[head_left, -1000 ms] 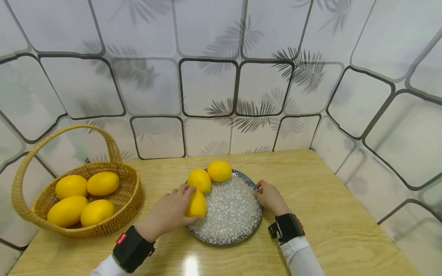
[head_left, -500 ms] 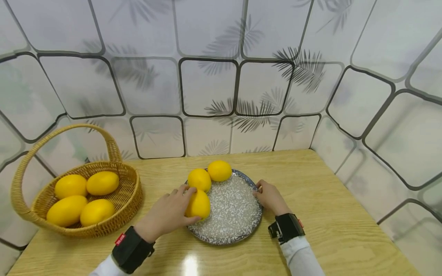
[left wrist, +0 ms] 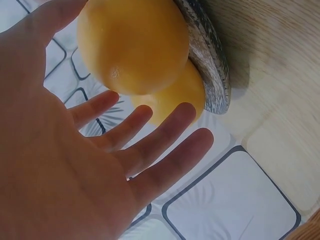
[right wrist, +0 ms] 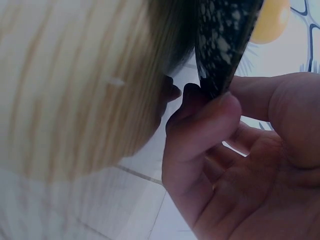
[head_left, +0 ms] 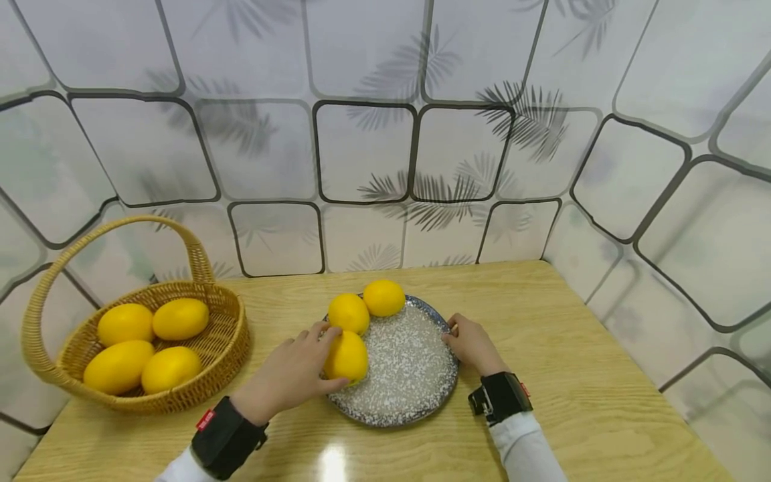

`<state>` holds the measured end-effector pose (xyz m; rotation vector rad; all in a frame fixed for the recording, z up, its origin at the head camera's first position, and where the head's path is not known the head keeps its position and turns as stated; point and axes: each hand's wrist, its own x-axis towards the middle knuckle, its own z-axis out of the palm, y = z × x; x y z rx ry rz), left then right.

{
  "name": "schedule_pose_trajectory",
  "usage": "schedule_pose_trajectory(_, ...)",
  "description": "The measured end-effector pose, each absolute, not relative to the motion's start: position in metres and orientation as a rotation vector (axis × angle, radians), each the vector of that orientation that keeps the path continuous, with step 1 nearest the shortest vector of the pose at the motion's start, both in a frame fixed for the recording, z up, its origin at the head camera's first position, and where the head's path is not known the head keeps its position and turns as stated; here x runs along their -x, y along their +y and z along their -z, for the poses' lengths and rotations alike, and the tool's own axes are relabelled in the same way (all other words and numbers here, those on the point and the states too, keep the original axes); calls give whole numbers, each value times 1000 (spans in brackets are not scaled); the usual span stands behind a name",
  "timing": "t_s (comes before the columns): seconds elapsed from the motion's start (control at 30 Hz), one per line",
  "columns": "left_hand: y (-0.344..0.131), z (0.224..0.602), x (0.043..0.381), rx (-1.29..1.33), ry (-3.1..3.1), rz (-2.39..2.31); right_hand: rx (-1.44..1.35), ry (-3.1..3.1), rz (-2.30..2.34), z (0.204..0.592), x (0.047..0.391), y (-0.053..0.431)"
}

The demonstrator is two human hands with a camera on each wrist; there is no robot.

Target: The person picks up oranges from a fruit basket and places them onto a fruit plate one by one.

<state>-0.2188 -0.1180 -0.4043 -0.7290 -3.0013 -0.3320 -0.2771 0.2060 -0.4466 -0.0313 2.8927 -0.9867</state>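
On the left side of a speckled grey plate (head_left: 403,375) with a dark rim sits a yellow lemon (head_left: 347,358). My left hand (head_left: 289,375) is beside this lemon, its fingers extended and spread in the left wrist view, the palm holding nothing. The fingertips (left wrist: 186,112) are close to the lemon's side. Two more lemons stand at the plate's back edge, a left one (head_left: 349,314) and a right one (head_left: 384,298). My right hand (head_left: 472,345) pinches the plate's right rim between thumb and fingers, plain in the right wrist view where the rim (right wrist: 220,50) enters the grip.
A wicker basket (head_left: 231,355) with a tall arched handle stands at the left of the wooden table (head_left: 542,321), holding several lemons (head_left: 126,325). A patterned wall (head_left: 271,154) closes off the back, and another wall (head_left: 693,268) runs along the right side.
The near lemon has shifted slightly right on the plate, out from between the left thumb and fingers, and more of it shows. The right hand keeps its hold on the rim.
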Motion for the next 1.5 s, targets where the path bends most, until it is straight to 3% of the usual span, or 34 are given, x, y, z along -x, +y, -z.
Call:
schedule_pose_trajectory(0.97,-175,378,213,605,-2921,297,21,2883,978,441,281,205)
schedule_pose_trajectory(1.5,-247,377,214,198,-3035,167,3,2892,952,441,282,203)
